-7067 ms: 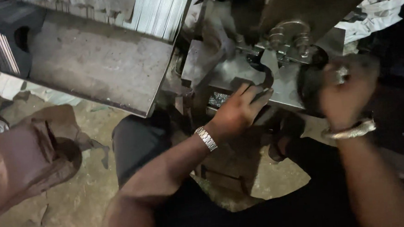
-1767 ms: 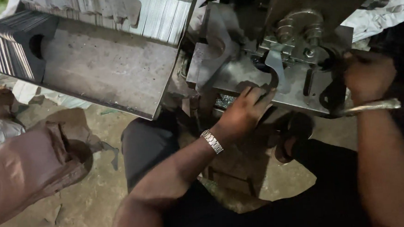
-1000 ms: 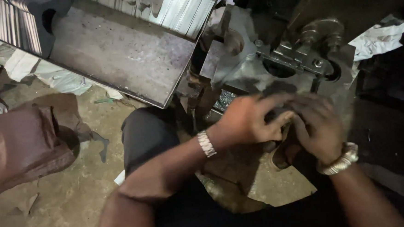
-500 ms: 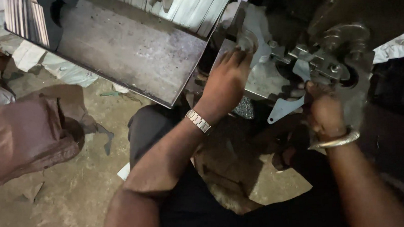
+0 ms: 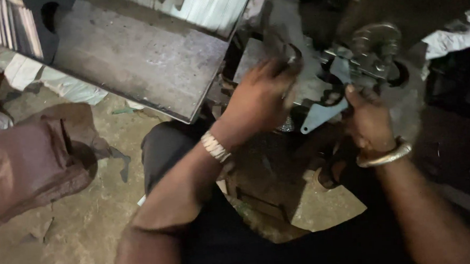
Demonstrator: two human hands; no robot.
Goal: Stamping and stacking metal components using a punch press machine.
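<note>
My left hand point(image 5: 260, 96) reaches up to the metal press machine point(image 5: 370, 50), its fingers curled around a dark curved metal piece point(image 5: 290, 54) at the machine's left side. My right hand point(image 5: 368, 117) grips a flat pale-blue metal cut-out point(image 5: 320, 114) just below the die, pinching its upper end. A metal watch sits on my left wrist and a metal bangle on my right. The fingertips of my left hand are blurred.
A grey steel table plate point(image 5: 135, 62) slopes at upper left, with a stack of thin metal blanks point(image 5: 12, 28) at its far corner and corrugated sheet behind. A brown sack point(image 5: 27, 159) lies on the dirt floor at left. My dark trousers fill the bottom.
My left hand has shifted slightly down and right onto the dark curved piece. My right hand rose a little with the pale-blue cut-out, bringing it up against the die.
</note>
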